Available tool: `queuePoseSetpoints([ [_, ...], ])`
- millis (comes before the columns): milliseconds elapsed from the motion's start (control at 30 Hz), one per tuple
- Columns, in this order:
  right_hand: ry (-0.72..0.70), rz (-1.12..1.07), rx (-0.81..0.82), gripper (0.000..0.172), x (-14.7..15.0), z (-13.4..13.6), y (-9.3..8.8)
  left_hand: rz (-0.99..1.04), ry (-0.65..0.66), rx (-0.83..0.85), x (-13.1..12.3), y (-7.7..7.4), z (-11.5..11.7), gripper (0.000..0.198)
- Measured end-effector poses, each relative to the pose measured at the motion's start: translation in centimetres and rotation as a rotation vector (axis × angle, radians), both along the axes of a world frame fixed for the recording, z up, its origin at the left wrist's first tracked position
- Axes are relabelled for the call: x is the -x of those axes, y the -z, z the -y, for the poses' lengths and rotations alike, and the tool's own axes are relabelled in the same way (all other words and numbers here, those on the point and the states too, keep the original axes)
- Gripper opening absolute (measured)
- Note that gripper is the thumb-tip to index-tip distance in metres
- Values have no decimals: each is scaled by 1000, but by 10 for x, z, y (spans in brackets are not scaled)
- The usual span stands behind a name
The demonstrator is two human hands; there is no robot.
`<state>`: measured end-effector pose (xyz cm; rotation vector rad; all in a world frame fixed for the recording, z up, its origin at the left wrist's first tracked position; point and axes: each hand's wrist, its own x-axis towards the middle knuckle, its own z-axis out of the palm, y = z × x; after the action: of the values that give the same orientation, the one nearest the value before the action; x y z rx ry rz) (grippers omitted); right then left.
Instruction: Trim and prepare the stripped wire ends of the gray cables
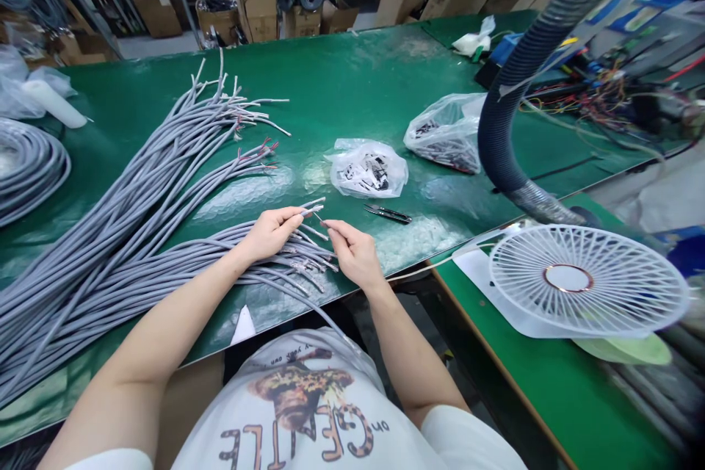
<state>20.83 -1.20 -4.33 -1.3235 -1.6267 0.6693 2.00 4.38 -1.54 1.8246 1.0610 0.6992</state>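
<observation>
My left hand (275,230) pinches a grey cable near its stripped end, above a bundle of grey cables (203,255) on the green table. Just to the right, my right hand (352,251) is closed at the fingertips on a thin strand at that cable's end; the strand is too fine to make out fully. Another bundle of grey cables (148,154) lies beyond, its ends showing bare white and red wires. Black thread snips (388,214) rest on the table past my right hand, near an opened plastic bag of small black and white parts (369,169).
A second plastic bag (449,134) holds dark small pieces. A ribbed hose (504,125) bends down at the right, behind a white fan (587,280) on a lower green surface. Coiled cable (30,169) lies at the left. Cardboard boxes (258,15) stand beyond the table.
</observation>
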Motion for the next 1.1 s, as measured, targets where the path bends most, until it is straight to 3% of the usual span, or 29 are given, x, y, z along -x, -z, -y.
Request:
queuePoseSetpoints([
  [267, -48, 4, -82, 26, 15, -4, -7, -12, 74, -45, 0, -4, 4, 39],
  [433, 0, -7, -81, 26, 20, -1, -9, -40, 90, -42, -1, -1, 2, 39],
  [500, -79, 31, -131, 27, 28, 7, -21, -57, 44, -43, -2, 5, -2, 39],
  [600, -347, 120, -285, 29, 39, 20, -45, -46, -68, -33, -3, 12, -7, 40],
  [633, -372, 139, -313, 29, 39, 23, -52, -27, -88, -17, -3, 13, -7, 42],
  [733, -224, 162, -259, 28, 27, 24, -59, 21, -56, 51, -1, 10, -5, 47],
  [900, 32, 252, -124, 22, -11, 22, -38, -46, 25, -41, 2, 1, 4, 42],
  [1100, 31, 386, -38, 21, -27, 28, -27, -74, 16, -272, 1, 9, 6, 34],
])
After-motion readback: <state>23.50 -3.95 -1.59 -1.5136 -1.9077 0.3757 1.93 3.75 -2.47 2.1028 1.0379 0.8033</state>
